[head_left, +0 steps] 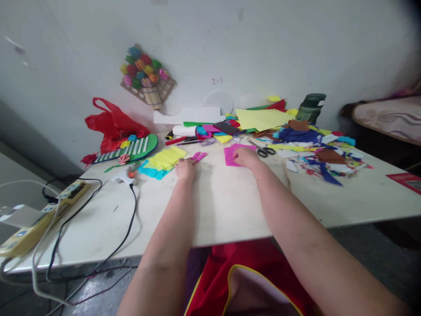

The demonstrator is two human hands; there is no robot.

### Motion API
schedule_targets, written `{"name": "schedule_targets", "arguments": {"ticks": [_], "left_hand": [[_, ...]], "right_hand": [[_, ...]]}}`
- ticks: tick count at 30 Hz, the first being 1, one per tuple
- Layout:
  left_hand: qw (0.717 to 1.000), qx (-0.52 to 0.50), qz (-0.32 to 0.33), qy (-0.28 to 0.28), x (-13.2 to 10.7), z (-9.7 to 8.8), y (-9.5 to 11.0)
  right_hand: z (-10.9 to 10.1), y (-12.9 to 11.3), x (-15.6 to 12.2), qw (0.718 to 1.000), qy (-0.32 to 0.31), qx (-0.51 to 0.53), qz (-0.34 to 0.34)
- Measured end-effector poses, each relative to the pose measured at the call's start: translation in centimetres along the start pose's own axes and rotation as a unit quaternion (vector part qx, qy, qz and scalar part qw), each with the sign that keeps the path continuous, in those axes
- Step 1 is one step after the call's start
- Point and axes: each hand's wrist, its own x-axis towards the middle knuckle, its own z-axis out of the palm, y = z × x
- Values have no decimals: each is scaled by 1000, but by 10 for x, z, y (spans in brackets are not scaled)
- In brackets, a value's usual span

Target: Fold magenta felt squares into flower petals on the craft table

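Note:
My left hand [186, 168] is low over the table with its fingers bent together, at a small folded pink paper piece [201, 156] that sticks out past the fingertips. Just left of it, yellow paper sheets [167, 157] lie on top of blue paper [158, 174]. A square of pink paper [231, 157] lies flat farther right. My right hand [246, 156] is closed on its right part, fingertips on the paper and partly hidden by the hand's back. Beside that hand are scissors [265, 152] with black handles.
A glue gun [125, 175] with a black cord and a yellow power strip [42, 221] are at left. Paper scraps [329, 158] pile up at right, before a green bottle [311, 107]. A red plastic bag [112, 123] stands back left by a green board [140, 149].

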Motion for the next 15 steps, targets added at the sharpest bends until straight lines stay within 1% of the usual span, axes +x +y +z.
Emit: {"name": "schedule_targets", "arguments": {"ticks": [5,9,12,13,15], "left_hand": [[1000,-7,-3,6,2,2,3],[1000,-13,-7,19,0,-1,3],[1000,-12,-4,16,-3,-4,4],[1000,-13,-5,16,-4,-5,4],[1000,-16,-5,24,-5,-6,5]], "right_hand": [[3,1,4,1000,9,-28,-7],[-2,-2,0,999,-13,-48,1],[-7,-5,-5,999,-25,-42,1],[-8,-5,-7,999,-25,-31,1],[-9,-6,-9,999,2,44,0]]}}
